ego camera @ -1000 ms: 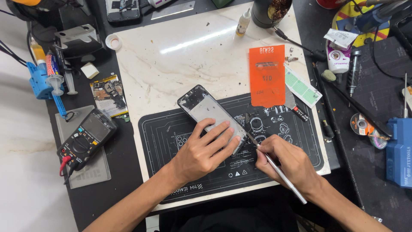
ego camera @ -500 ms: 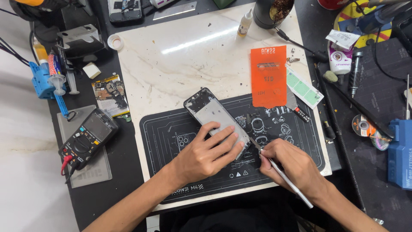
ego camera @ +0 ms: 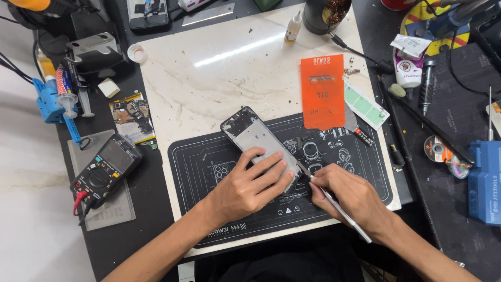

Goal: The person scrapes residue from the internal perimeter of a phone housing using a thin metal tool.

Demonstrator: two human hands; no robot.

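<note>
A crowded repair bench holds a pale marble slab [ego camera: 219, 78] with a black work mat [ego camera: 209, 172] laid across its near edge. The left hand [ego camera: 248, 188] lies flat and open on the mat, its fingers [ego camera: 271, 164] spread over the lower end of an opened phone frame [ego camera: 250, 133], pressing it down rather than gripping it. The frame lies tilted, its upper end pointing up and to the left. The right hand [ego camera: 352, 198] is closed around a thin metal tool [ego camera: 334, 201], held like a pen, with the tip touching the frame's lower right edge just beside the left fingertips. Above the hands an orange card [ego camera: 322, 91] lies half on the mat, with a green and white strip [ego camera: 365, 104] beside it. To the left, off the slab, sits a black multimeter [ego camera: 104, 169] with red leads, and near it a small board of phone parts [ego camera: 130, 115]. At the far right edge stands a blue tool unit [ego camera: 485, 180].
</note>
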